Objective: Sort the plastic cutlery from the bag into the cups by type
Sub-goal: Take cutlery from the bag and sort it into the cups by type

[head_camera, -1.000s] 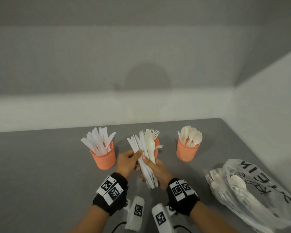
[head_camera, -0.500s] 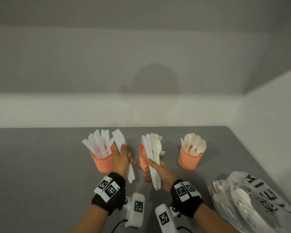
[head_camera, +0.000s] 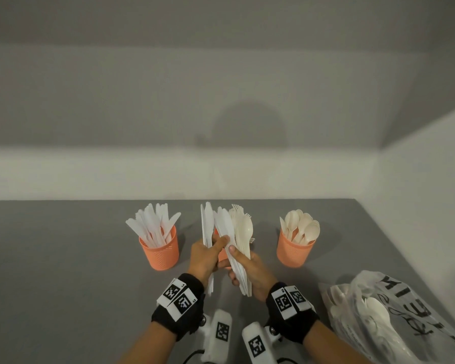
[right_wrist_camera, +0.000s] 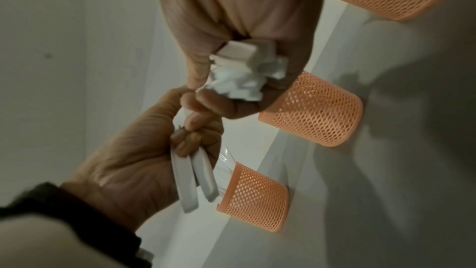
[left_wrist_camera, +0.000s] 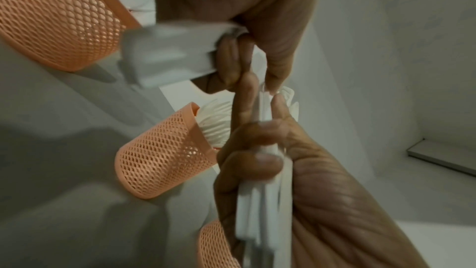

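— What's your left hand (head_camera: 204,258) got?

— You grip a few knives (head_camera: 206,224) upright in curled fingers, and that hand has come back from beside the knife cup (head_camera: 160,252) to meet your right — so it seems you're drawing off another knife before dropping any.

— And the right hand (head_camera: 250,269)?

— Closed round the mixed bundle (head_camera: 237,237) — knives, forks, a spoon — just in front of the middle cup (left_wrist_camera: 165,150). The spoon cup (head_camera: 294,249) stands to the right; the bag (head_camera: 394,319), with more cutlery inside, lies on the table (head_camera: 63,285).
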`<act>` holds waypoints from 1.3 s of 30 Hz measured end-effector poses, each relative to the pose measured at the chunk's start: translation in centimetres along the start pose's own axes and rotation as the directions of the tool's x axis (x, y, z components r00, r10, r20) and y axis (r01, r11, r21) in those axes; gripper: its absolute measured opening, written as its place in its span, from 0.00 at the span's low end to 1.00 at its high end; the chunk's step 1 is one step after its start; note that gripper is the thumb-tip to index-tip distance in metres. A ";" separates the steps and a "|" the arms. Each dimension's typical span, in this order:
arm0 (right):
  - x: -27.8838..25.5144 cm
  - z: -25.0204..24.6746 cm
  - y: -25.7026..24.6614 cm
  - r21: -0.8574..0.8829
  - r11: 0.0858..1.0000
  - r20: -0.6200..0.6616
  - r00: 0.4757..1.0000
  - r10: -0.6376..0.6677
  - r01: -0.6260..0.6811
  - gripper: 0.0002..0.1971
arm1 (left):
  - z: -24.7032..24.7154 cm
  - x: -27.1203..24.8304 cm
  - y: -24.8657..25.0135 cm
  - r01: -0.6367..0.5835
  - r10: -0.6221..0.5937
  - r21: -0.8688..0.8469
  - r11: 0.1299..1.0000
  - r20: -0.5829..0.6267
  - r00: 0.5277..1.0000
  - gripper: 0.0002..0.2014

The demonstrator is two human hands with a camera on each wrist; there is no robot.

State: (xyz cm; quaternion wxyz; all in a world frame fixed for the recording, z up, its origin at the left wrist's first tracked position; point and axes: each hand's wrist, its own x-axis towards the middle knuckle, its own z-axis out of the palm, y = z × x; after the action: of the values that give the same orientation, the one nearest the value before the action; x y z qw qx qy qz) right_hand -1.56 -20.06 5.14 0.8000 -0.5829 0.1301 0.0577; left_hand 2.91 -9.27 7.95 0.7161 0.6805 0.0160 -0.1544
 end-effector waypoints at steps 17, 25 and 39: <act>1.0 1.6 -1.1 -0.079 0.995 0.013 0.999 -0.052 0.053 0.12 | -1.0 1.3 -0.5 -0.043 0.044 0.016 0.999 -0.043 0.998 0.11; 1.7 1.7 -0.7 -0.084 0.995 0.001 0.999 -0.054 0.054 0.20 | -1.4 1.0 0.3 -0.081 0.081 -0.038 0.996 0.004 0.997 0.13; 1.1 -0.3 -2.1 -0.001 0.992 0.106 0.986 0.127 -0.127 0.19 | -3.2 2.6 2.1 -0.110 0.095 -0.179 0.978 -0.090 0.991 0.10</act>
State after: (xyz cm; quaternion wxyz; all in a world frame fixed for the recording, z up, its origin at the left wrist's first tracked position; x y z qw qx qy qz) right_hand -0.08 -21.09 6.68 0.8022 -0.5672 0.1244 0.1391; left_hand 6.44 -6.63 9.15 0.7815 0.6173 0.0240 -0.0874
